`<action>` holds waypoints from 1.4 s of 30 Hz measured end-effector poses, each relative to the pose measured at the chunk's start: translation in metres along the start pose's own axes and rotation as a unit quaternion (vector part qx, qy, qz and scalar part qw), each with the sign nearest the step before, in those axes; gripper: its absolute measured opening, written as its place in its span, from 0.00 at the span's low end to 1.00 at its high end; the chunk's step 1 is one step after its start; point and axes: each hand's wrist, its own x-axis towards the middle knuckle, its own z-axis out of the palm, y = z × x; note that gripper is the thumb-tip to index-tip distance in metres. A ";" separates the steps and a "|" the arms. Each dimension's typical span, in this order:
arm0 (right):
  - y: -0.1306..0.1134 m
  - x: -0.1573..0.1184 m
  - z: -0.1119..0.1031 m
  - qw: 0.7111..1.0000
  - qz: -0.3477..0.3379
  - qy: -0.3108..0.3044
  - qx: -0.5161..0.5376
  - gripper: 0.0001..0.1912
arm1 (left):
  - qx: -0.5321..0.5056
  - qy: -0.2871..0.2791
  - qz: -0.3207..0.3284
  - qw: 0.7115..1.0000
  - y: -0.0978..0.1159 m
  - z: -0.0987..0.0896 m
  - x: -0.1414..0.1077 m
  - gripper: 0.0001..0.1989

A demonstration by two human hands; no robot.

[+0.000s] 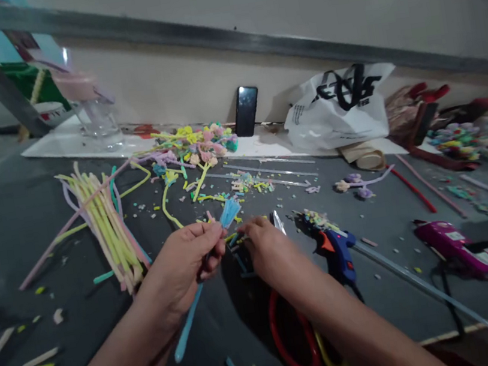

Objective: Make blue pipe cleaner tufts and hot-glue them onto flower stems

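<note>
My left hand is closed around a blue pipe cleaner. Its stem hangs down below the fist, and a tuft of short light-blue strands sticks out above the thumb. Close beside it, my right hand reaches down to the table with its fingertips together; what they hold, if anything, is hidden. Short blue and yellow cut pieces lie at those fingertips. Under my right forearm are scissors with red and yellow handles, their blades showing past the hand.
A bundle of pipe cleaners lies left, with fuzzy flowers behind. A blue glue gun and a purple device lie right. A phone, a white bag and a clear cup stand along the back.
</note>
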 end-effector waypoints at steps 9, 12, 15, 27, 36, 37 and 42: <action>0.002 0.001 0.005 0.999 0.023 -0.008 -0.029 0.09 | -0.084 -0.110 -0.029 0.990 -0.006 0.004 -0.004 0.11; 0.001 0.000 0.004 1.000 0.017 -0.011 -0.022 0.07 | -0.084 -0.111 -0.019 0.990 -0.007 0.004 -0.003 0.11; 0.002 0.000 0.003 1.000 0.023 -0.009 -0.014 0.08 | -0.071 -0.088 -0.011 0.993 -0.006 0.002 -0.002 0.11; -0.001 0.012 0.008 1.000 0.013 -0.005 0.014 0.09 | -0.095 -0.068 -0.002 0.993 -0.002 -0.001 -0.001 0.09; -0.010 -0.014 -0.021 0.972 0.046 0.035 0.226 0.12 | -0.128 -0.077 -0.041 0.988 -0.002 0.001 -0.003 0.08; -0.012 -0.017 -0.022 0.955 0.057 0.029 0.289 0.12 | -0.130 -0.077 -0.048 0.987 -0.003 0.002 -0.003 0.08; -0.011 -0.029 -0.024 0.930 0.094 0.026 0.356 0.05 | -0.142 -0.099 -0.067 0.983 -0.009 0.002 -0.001 0.08</action>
